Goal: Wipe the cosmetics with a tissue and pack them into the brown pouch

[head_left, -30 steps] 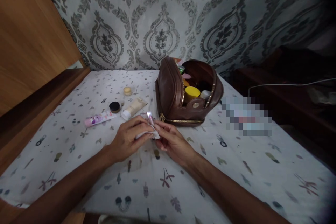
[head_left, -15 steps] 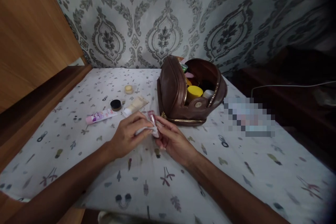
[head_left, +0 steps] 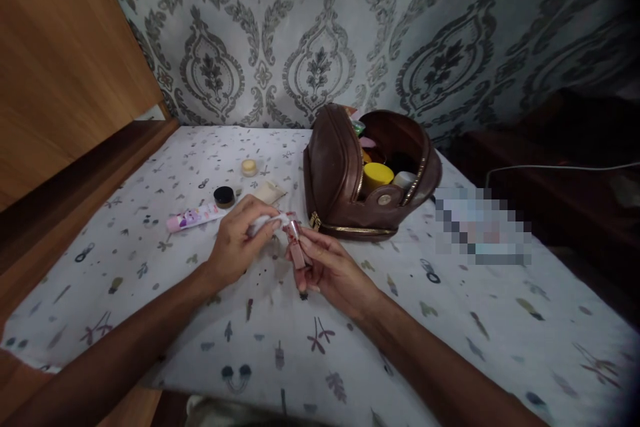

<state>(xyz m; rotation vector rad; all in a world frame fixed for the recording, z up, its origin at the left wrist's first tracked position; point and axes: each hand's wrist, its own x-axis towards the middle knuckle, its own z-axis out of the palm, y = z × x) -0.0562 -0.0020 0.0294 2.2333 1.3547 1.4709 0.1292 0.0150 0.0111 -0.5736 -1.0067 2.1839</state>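
Observation:
My left hand (head_left: 233,240) is closed on a white tissue (head_left: 261,220), pinched between thumb and fingers. The tissue's end touches the top of a small pink lip gloss tube (head_left: 297,251). Thumb and fingers of my right hand (head_left: 334,265) grip that tube, which is tilted slightly to the left at its top. Just behind my left hand lies a cream squeeze tube (head_left: 270,192), partly hidden by the fingers. A pink and white tube (head_left: 193,218) and a small jar with a black lid (head_left: 225,197) lie to its left.
A brown leather bag (head_left: 333,167) stands open behind my right hand, with a yellow-lidded jar (head_left: 379,175) and other items inside. A small cream-coloured pot (head_left: 249,167) sits farther back on the patterned cloth (head_left: 200,360). A blurred-out flat item (head_left: 483,223) is at right.
My left hand has moved the tissue from the lip gloss tube's middle up to its top, uncovering the tube's lower part. The whole view has shifted slightly.

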